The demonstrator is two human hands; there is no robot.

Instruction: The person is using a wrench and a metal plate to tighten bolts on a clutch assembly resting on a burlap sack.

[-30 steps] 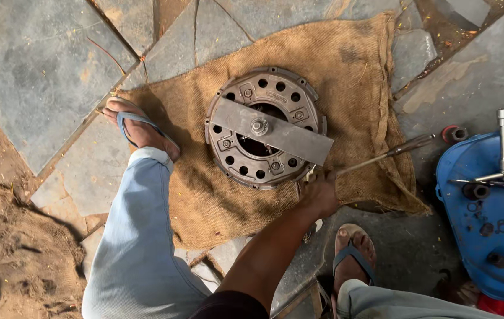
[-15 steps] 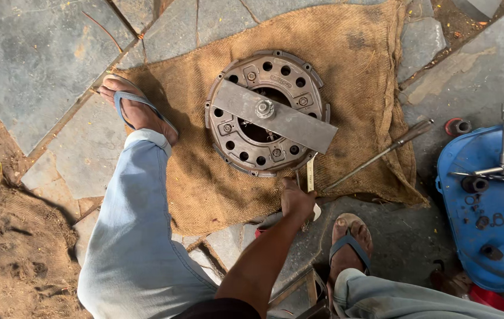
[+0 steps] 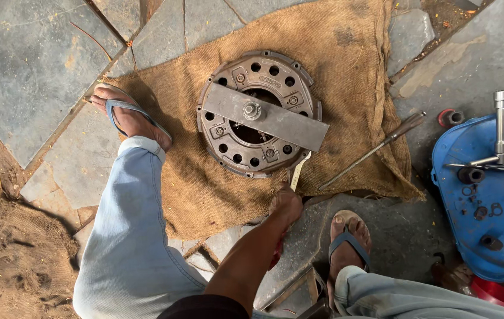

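In the middle of the frame we see a round clutch pressure plate lying flat on a burlap sack, which is spread on the stone floor. A flat steel bar is bolted across its top. We judge the plate to be cast metal, heavy and stiff, not fragile, with a somewhat greasy surface; the best hold seems to be at the outer rim on two opposite sides, or at the bar. One hand is below the plate, at lower centre; we think it is the right one. Its grip is closed around a thin flat metal tool, whose tip points up to the lower edge of the plate. The other hand is not visible. A long screwdriver lies to the right on the sack, and a blue container stands at the right edge
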